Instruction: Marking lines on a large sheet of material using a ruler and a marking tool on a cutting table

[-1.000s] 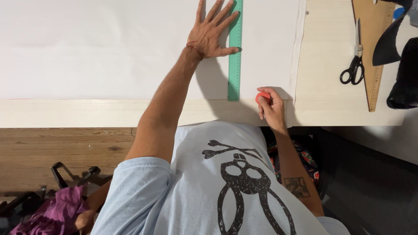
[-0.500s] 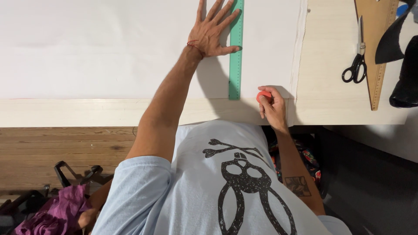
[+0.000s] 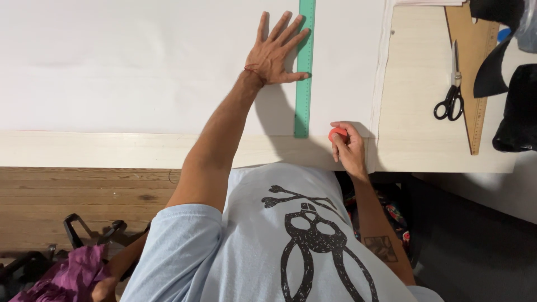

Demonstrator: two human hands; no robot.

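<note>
Both hands were on the work in the head view, the only view there was. Left hand (image 3: 276, 51) lay flat with its fingers spread, the palm on the white sheet (image 3: 140, 67) and the fingertips and thumb pressing onto the green ruler (image 3: 304, 72) to pin it down. Right hand (image 3: 349, 150) sat closer to the body, curled around a small red-orange marker (image 3: 337, 133), pinching it between thumb and fingers near the sheet's near edge, just right of the ruler's lower end and not quite touching it.

That ruler ran straight away from the person, from just left of the right hand up past the left fingertips and out of the top of the picture. It rested wholly on the white sheet, which covered the pale wooden table (image 3: 419, 112) under and to the left of both hands and ended in a raw edge a little right of the right hand.

As to progress, no drawn or cut line could be made out along the ruler; the sheet beside it looked unmarked, though a faint line would be too fine to tell. Judged from that, the straightedge was set and held, the marker was placed at the near end, and the stroke along the edge looked yet to be made.

Well to the right of the right hand lay black-handled scissors (image 3: 450, 89), blades closed, beside a long wooden ruler (image 3: 475, 72) and some dark fabric pieces (image 3: 514, 106). Neither hand was near them.
</note>
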